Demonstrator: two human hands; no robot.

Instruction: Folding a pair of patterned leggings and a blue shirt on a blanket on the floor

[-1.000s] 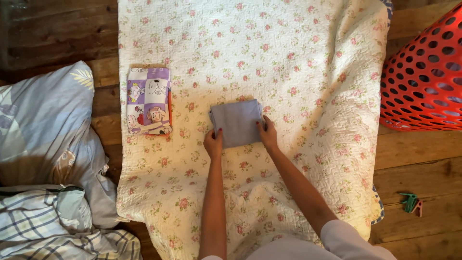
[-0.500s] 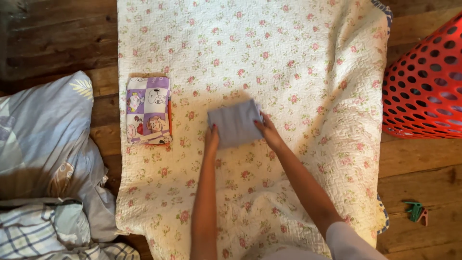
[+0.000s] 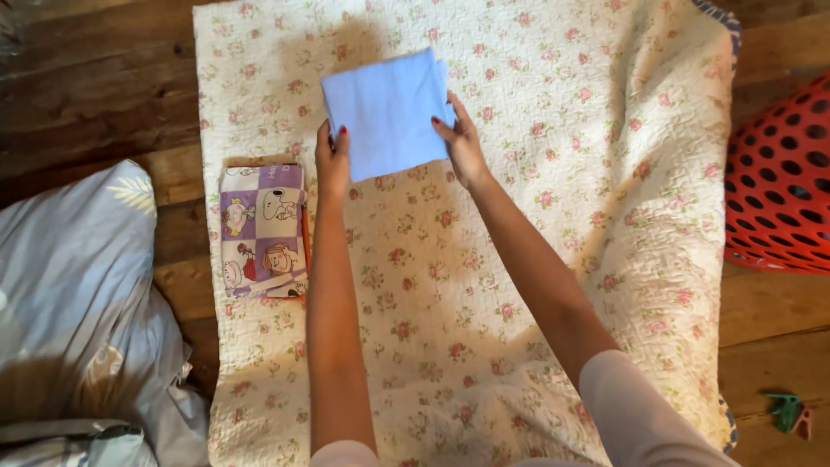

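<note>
Folded blue cloth (image 3: 386, 112) held above the quilt (image 3: 553, 259) at 12 o'clock, left hand (image 3: 332, 160) and right hand (image 3: 461, 145) pinching its edges; carrying step. Likely next: aligned placement beside the folded cartoon cloth (image 3: 262, 230) at 9 o'clock.

Floral quilt (image 3: 553, 259) spread over wooden floor (image 3: 95, 78); folded cartoon-print cloth (image 3: 262, 229) lying at its left edge. Grey-blue bedding (image 3: 78, 294) heaped at far left, red perforated basket (image 3: 782, 177) at far right. Green and pink clothes pegs (image 3: 794, 413) near bottom right corner.
</note>
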